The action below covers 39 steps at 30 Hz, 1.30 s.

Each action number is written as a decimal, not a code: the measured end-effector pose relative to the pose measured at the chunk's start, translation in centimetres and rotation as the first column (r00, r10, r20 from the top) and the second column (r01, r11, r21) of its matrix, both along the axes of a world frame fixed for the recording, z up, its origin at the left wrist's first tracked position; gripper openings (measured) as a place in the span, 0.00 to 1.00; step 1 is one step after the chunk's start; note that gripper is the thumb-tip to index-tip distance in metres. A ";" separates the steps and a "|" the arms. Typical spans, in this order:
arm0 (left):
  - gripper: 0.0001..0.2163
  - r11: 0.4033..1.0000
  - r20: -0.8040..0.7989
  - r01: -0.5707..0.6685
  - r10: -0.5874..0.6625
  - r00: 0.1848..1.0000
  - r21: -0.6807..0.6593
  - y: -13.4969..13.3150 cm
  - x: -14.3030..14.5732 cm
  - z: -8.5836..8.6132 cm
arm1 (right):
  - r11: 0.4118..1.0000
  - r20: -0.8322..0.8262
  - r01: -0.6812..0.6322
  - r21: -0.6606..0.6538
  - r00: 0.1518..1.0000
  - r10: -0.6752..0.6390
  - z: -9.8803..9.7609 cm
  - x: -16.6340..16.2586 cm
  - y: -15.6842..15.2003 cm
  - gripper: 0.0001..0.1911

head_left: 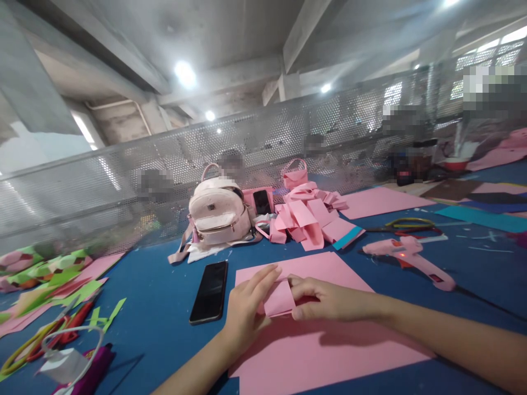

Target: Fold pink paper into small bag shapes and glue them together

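A small folded piece of pink foam or paper (pixel 280 300) is held between my two hands, above a large pink sheet (pixel 329 359) on the blue table. My left hand (pixel 249 299) grips its left side, the fingers lying along the top edge. From the right, my right hand (pixel 315 298) pinches the piece with curled fingers. A black phone (pixel 209 292) lies just left of my left hand. To the right of the sheet rests a pink glue gun (pixel 411 258) with a small red light and a dark cord.
Yellow-handled scissors (pixel 411 224) lie behind the glue gun. A white backpack (pixel 218 211) and a heap of pink pieces (pixel 304 216) stand at the back, before a perforated metal screen (pixel 263 137). At left are red scissors (pixel 78 323), green scraps (pixel 113 315) and a white charger (pixel 63 365).
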<state>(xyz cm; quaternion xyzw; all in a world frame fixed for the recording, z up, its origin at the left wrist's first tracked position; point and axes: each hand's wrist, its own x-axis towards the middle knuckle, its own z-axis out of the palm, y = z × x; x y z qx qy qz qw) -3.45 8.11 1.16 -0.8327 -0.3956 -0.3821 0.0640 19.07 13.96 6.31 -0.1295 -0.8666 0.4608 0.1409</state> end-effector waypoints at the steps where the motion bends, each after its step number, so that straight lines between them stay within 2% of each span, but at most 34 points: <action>1: 0.45 1.000 -0.002 -0.001 0.001 1.000 -0.002 0.0 0.0 0.0 | 1.000 -0.002 -0.003 0.000 1.000 0.003 0.1 0.1 0.0 0.28; 7: 0.44 1.000 0.004 0.006 -0.006 1.000 -0.003 0.0 -0.1 -0.1 | 0.999 -0.052 -0.045 -0.016 0.998 0.044 0.1 0.1 0.0 0.20; 12: 0.32 1.000 0.067 -0.002 0.003 0.998 -0.021 0.1 0.0 -0.4 | 1.000 -0.208 -0.019 -0.015 0.978 0.016 -0.1 -0.4 -0.4 0.14; 18: 0.27 0.997 0.089 -0.006 0.012 0.996 -0.076 -0.2 0.1 -0.5 | 0.974 -0.317 0.152 0.167 0.944 -0.093 -0.9 -0.5 -0.1 0.08; 23: 0.29 0.999 -0.005 0.022 -0.022 1.000 -0.025 -0.1 -0.4 0.1 | 0.941 -0.376 0.242 0.239 0.916 -0.140 -1.8 -0.5 0.4 0.14; 28: 0.22 0.997 -0.097 -0.029 0.036 0.995 0.072 0.1 -0.6 0.5 | 0.896 -0.440 0.346 0.277 0.875 -0.201 -2.1 -0.4 0.7 0.21; 33: 0.19 0.981 -0.120 -0.046 0.069 0.990 0.188 0.1 -0.5 0.6 | 0.870 -0.474 0.392 0.300 0.852 -0.220 -2.0 -0.5 0.7 0.22; 39: 0.18 0.970 -0.116 -0.037 0.067 0.991 0.242 0.1 -0.5 0.5 | 0.850 -0.482 0.416 0.324 0.845 -0.230 -2.0 -0.4 0.7 0.23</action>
